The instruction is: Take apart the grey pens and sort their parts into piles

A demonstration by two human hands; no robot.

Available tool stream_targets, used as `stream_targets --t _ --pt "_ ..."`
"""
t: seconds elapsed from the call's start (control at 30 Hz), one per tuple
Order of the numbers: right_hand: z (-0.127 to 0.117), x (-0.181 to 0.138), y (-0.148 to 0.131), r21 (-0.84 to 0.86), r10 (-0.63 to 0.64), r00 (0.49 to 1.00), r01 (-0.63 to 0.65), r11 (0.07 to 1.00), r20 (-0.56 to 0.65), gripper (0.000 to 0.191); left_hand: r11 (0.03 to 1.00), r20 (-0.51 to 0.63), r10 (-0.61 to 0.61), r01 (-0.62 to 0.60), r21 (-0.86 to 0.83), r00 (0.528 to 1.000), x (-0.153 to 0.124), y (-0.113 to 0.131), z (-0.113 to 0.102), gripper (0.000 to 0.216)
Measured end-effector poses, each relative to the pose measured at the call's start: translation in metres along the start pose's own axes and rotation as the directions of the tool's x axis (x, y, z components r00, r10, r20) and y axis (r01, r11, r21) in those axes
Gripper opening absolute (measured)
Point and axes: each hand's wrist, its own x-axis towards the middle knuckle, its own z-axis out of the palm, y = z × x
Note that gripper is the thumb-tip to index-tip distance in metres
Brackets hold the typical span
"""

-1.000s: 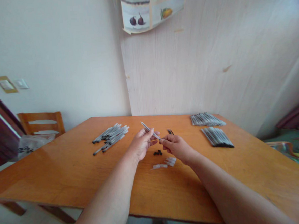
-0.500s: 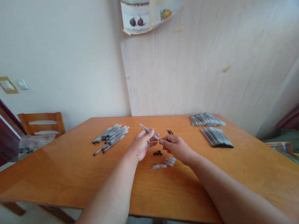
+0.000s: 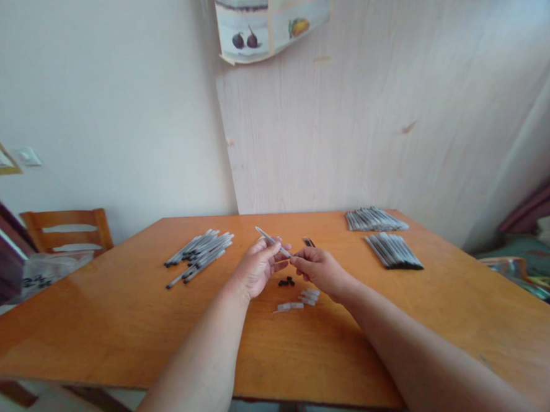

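My left hand is closed round a clear pen, which slants with its pointed end up and to the left. At the pen's lower right end, the fingertips of my right hand pinch together; what sits between them is too small and covered to make out clearly, but they touch the pen's end. On the table below lie several small black end plugs and several whitish translucent caps. Just behind my right hand are thin black sticks, partly hidden by it.
On the left of the wooden table is a loose pile of pens. Two neat bundles lie to the right, a rear pen bundle and a nearer pen bundle. A chair holding a plastic bag stands at left.
The whole view has shifted slightly, so things appear a little further left. Both hands keep the same hold at the pen, with hardly any finger movement visible.
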Motion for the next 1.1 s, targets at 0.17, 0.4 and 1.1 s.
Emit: stream_targets --t 0.17,0.4,1.1 --pt "0.0 0.001 0.002 0.011 -0.004 1.0 0.004 1.0 -0.004 0.028 1.0 0.006 0.014 -0.014 -0.017 1.0 0.002 -0.001 -0.003 0.026" --pt "0.001 0.0 0.002 -0.01 -0.04 0.999 0.04 0.999 -0.014 0.025 0.997 -0.078 0.001 0.005 0.075 0.997 0.004 -0.004 -0.005 0.033" --pt "0.0 0.008 0.017 -0.325 -0.255 0.957 0.2 0.924 -0.136 0.018 0.995 -0.054 -0.026 0.031 0.09 0.998 0.003 -0.006 -0.003 0.03"
